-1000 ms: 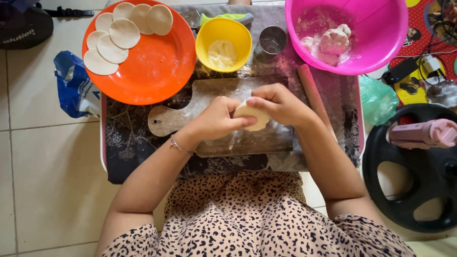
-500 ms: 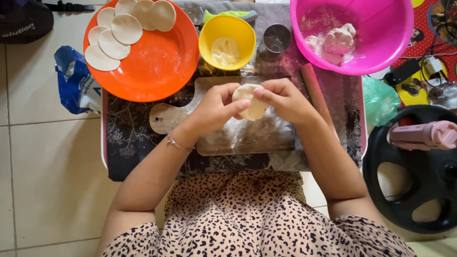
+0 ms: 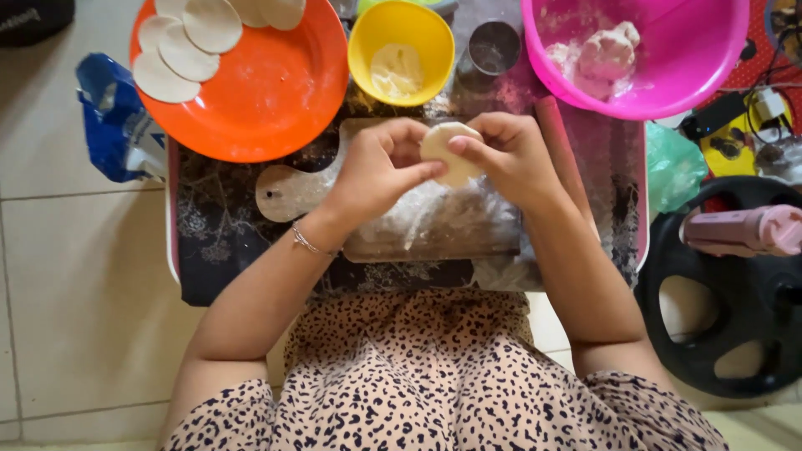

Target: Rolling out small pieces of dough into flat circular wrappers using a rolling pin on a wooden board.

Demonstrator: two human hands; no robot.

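You are looking down at a floor of large pale beige tiles (image 3: 75, 276) with thin grey grout lines, lit by soft, even daylight that throws only faint shadows. In the middle stands a low white-edged table (image 3: 171, 250) covered with a dark floral-patterned cloth (image 3: 225, 242), and at its left a crumpled blue plastic bag (image 3: 113, 117) lies on the tiles. To your right a black round spoked object (image 3: 727, 334) rests on the floor with a pink cylindrical thing (image 3: 735, 232) lying across it, a green plastic bag (image 3: 672, 167) sits just beside the table's edge, and a red patterned mat (image 3: 773, 50) with tangled cables shows in the upper corner.
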